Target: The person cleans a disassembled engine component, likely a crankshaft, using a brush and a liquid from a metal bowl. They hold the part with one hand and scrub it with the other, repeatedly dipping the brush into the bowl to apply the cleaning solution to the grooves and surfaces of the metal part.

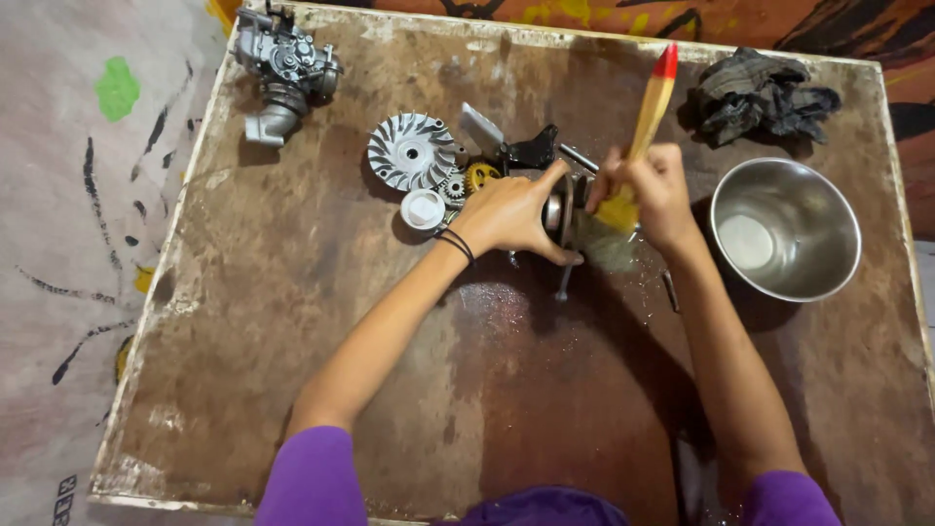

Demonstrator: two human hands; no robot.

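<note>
A person in purple sleeves works over a stained brown desk. The left hand, a black band at its wrist, wraps around a round metal engine part at the desk's centre, steadying it on edge. The right hand is closed around a wooden-handled paintbrush with a red tip, bristles pressed against that part. Just left lie a finned silver pulley disc, small gears and a white cap. A carburettor sits at the far-left corner, a steel bowl and dark rag to the right.
</note>
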